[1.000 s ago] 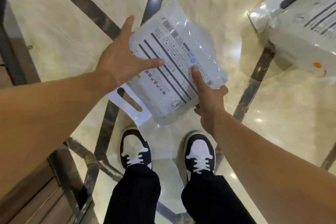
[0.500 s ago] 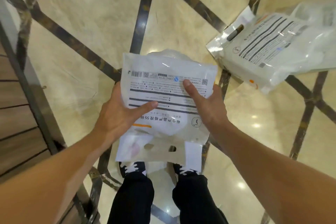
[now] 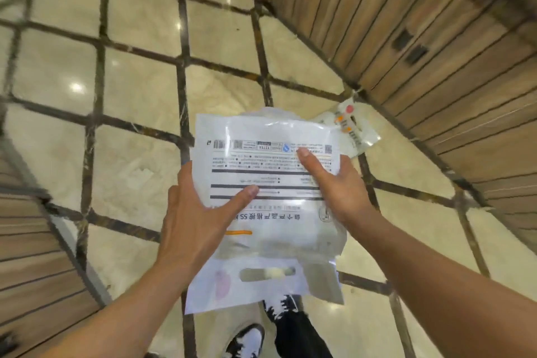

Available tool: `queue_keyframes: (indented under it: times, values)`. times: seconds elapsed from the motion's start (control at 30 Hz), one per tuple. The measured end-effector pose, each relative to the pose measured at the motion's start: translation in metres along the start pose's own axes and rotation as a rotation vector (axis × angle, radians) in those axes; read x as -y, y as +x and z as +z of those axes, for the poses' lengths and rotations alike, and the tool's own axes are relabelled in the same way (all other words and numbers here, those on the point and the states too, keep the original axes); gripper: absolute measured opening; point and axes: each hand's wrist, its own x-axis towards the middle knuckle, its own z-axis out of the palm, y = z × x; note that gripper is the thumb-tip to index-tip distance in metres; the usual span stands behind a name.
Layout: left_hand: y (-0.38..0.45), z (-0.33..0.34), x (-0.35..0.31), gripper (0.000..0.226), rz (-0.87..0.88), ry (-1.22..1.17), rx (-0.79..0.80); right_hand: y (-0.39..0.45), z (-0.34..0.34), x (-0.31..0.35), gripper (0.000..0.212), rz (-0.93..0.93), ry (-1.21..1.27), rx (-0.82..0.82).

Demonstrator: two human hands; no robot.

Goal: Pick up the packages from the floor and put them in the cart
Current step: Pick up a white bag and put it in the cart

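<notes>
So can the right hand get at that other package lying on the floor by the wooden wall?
Probably not yet: the right hand grips the white plastic package together with the left hand, away from the small floor package.

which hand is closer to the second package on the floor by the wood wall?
Right. The right hand is just below-left of that floor package; the left hand is farther left.

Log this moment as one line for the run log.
phase: carrying | left hand and right hand: both grip package | another package: on floor | cart: not visible
</notes>
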Motion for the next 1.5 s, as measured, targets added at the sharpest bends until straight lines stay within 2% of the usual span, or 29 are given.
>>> queue_keyframes:
  times: [0.1,0.23,0.33,0.47,0.63,0.87,0.93,1.03,1.13,1.2,1.27,1.3,1.4,1.5]
  values:
    - [-0.028,-0.025,-0.092,0.084,0.15,0.008,0.025,-0.045,-0.071,0.063,0.097,-0.07,0.012,-0.076]
    - [-0.081,-0.043,-0.214,0.087,0.325,-0.024,0.086,-0.13,-0.181,0.131,0.08,-0.115,0.034,-0.214]
    - [-0.127,-0.039,-0.297,0.086,0.478,-0.068,0.204,-0.2,-0.266,0.154,0.094,-0.132,0.046,-0.351]
    - [-0.202,-0.01,-0.385,0.09,0.683,0.016,0.377,-0.305,-0.365,0.139,0.129,-0.071,0.166,-0.57]
    - [-0.335,0.049,-0.461,0.091,0.884,0.147,0.598,-0.433,-0.458,0.069,0.15,0.036,0.339,-0.837]
    - [-0.512,0.169,-0.507,0.095,1.132,0.157,0.873,-0.588,-0.562,-0.042,0.145,0.127,0.454,-1.111]
    - [-0.57,0.214,-0.513,0.09,1.226,0.172,0.983,-0.634,-0.592,-0.081,0.147,0.126,0.475,-1.186]
    - [-0.662,0.266,-0.516,0.086,1.278,0.16,1.105,-0.696,-0.636,-0.142,0.147,0.187,0.496,-1.283]
    - [-0.75,0.311,-0.512,0.086,1.322,0.14,1.188,-0.757,-0.673,-0.191,0.124,0.175,0.454,-1.369]
    - [-0.802,0.341,-0.51,0.091,1.313,0.141,1.221,-0.798,-0.697,-0.212,0.121,0.181,0.473,-1.399]
    - [-0.848,0.368,-0.505,0.09,1.33,0.151,1.244,-0.834,-0.716,-0.24,0.109,0.215,0.534,-1.422]
    - [-0.87,0.38,-0.502,0.09,1.346,0.158,1.256,-0.846,-0.725,-0.257,0.11,0.232,0.543,-1.436]
    - [-0.931,0.409,-0.498,0.091,1.397,0.183,1.281,-0.874,-0.746,-0.303,0.136,0.306,0.53,-1.503]
    - [-0.988,0.441,-0.494,0.092,1.404,0.228,1.316,-0.902,-0.762,-0.346,0.135,0.346,0.633,-1.592]
